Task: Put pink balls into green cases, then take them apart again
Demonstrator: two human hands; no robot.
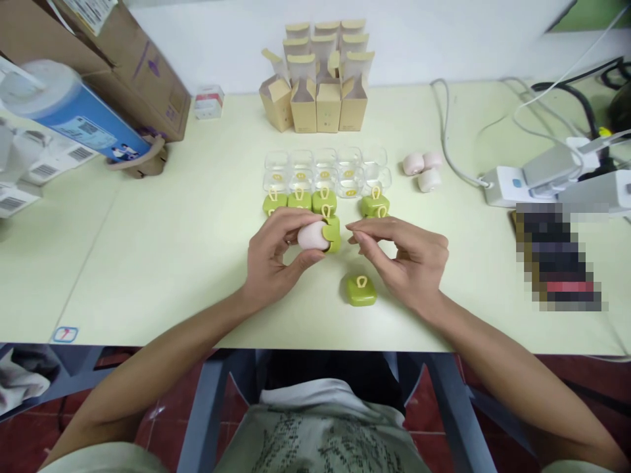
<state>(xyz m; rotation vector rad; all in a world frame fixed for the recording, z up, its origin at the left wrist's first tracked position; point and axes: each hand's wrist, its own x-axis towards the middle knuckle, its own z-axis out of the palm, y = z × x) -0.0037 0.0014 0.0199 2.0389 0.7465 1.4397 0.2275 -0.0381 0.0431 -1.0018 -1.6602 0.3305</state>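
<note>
Pale rounded piece (311, 236) in a green shell (334, 234): pinched between thumb and fingers of the left hand (274, 253). Right hand (407, 256) at 3 o'clock — thumb and forefinger tips nearly together, grip cannot be told. Green case (361, 292) at 5 o'clock; clear containers (325, 174) at 12 — cartons (303, 112) beyond.

A grey-green shirt (315, 443) with short sleeves (106, 458) and dark print (286, 437) is worn with black bottoms (335, 368).

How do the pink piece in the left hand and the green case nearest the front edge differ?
The pink piece is pale and rounded; the green case is squarish, with a yellow loop. The left hand holds the pink piece; the green case lies on the table. Both look smooth.
</note>
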